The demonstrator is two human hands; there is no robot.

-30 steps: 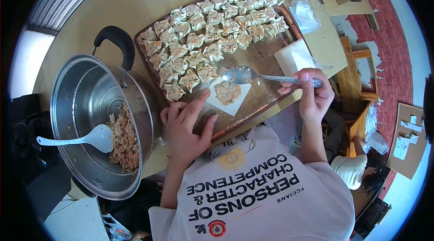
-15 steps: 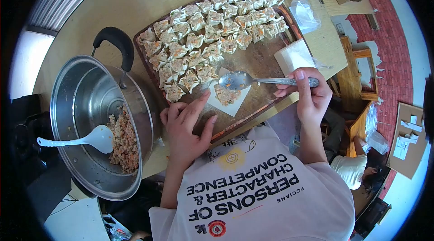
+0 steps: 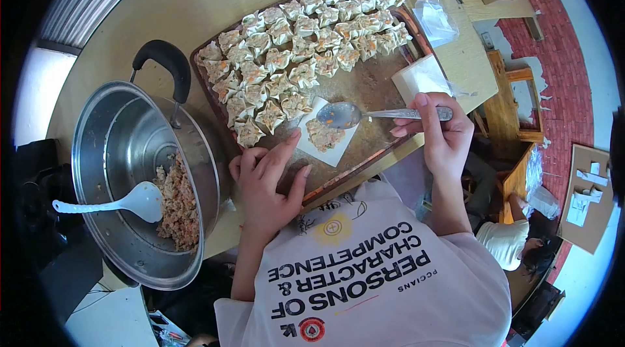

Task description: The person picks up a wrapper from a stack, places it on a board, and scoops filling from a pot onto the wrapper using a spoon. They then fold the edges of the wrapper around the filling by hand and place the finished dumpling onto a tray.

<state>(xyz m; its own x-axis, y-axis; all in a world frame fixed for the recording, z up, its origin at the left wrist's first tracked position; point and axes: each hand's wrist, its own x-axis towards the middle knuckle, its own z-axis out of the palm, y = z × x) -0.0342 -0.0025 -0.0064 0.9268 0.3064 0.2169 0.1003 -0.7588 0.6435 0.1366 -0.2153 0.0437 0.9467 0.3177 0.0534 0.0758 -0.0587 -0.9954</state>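
A square white dumpling wrapper (image 3: 333,155) lies on the tray with a mound of minced filling (image 3: 323,135) in its middle. My right hand (image 3: 446,135) grips the handle of a metal spoon (image 3: 384,113), whose bowl hangs over the wrapper's upper part, by the filling. My left hand (image 3: 267,184) rests at the tray's near edge with fingers apart, the index fingertip at the wrapper's left corner. Rows of open-topped dumplings (image 3: 303,45) with orange-flecked filling cover the far and left parts of the brown tray (image 3: 374,90).
To the left a deep metal pot (image 3: 117,145) tilts, holding minced filling (image 3: 179,207) and a white ladle (image 3: 140,201). A stack of wrappers (image 3: 422,77) lies on the tray's right side, near a clear plastic bag (image 3: 436,21) on the table. Another person (image 3: 504,243) is at far right.
My right hand and the spoon have shifted slightly up and left, the spoon bowl staying over the wrapper. My left hand has hardly moved.
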